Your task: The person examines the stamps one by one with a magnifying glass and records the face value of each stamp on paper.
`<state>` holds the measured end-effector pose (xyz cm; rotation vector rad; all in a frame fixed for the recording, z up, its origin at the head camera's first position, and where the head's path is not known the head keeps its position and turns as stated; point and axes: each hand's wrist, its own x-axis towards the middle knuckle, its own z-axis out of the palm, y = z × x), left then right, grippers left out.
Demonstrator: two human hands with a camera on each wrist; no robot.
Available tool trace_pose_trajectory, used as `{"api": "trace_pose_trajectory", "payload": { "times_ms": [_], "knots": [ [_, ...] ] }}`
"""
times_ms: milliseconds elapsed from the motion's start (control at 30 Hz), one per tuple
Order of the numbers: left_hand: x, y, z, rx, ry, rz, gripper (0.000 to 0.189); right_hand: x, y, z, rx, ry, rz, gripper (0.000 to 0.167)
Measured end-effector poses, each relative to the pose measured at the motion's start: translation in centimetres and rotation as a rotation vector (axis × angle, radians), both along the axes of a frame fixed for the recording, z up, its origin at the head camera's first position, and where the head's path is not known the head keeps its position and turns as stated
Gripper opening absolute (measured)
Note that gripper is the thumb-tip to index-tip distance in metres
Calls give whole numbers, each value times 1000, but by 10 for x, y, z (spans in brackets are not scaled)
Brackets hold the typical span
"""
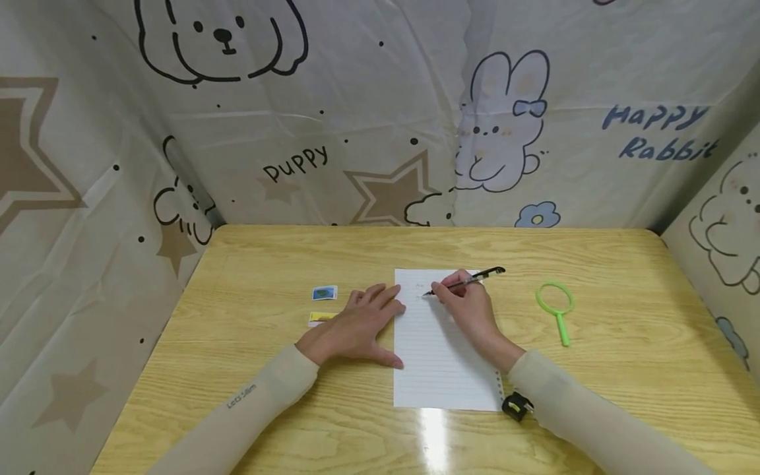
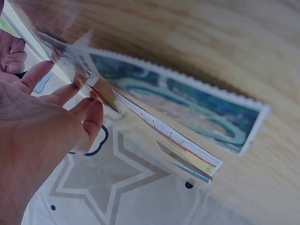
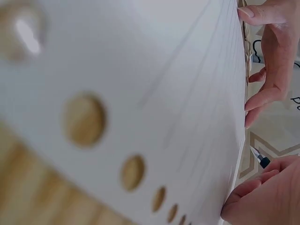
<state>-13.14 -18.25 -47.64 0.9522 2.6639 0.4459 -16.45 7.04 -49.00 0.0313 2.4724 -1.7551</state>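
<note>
A lined sheet of paper (image 1: 439,356) with punched holes along its right side lies on the table. My right hand (image 1: 472,313) pinches a black pen (image 1: 483,274), its tip at the upper part of the sheet beside faint handwriting. In the right wrist view, the pen (image 3: 263,161) shows its pointed tip past the fingers. My left hand (image 1: 365,326) rests with fingers spread and straight at the sheet's left edge. Left of it lie a blue picture stamp (image 1: 324,293) and a yellow one (image 1: 321,318), the latter partly hidden by the hand. Larger stamps (image 2: 187,108) with perforated edges appear in the left wrist view.
A green magnifying glass (image 1: 563,330) lies right of the sheet. By the sheet's lower right corner, next to the right sleeve, is a small black object (image 1: 515,407). The wooden table (image 1: 267,251) meets a printed cloth backdrop (image 1: 368,99) at the back and sides.
</note>
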Motion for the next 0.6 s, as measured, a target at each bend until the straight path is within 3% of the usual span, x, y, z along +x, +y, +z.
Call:
{"api": "trace_pose_trajectory", "payload": {
  "times_ms": [233,467,600],
  "knots": [
    [0,1,-1,-5,-2,10,95,-1,4,0,-148,-54,-16,21],
    [0,1,-2,-7,-3,4,95,6,11,8,-368,-172,-11,50],
    [0,1,-2,-3,-2,5,94,9,13,14,-432,-167,-16,47]
  ]
}}
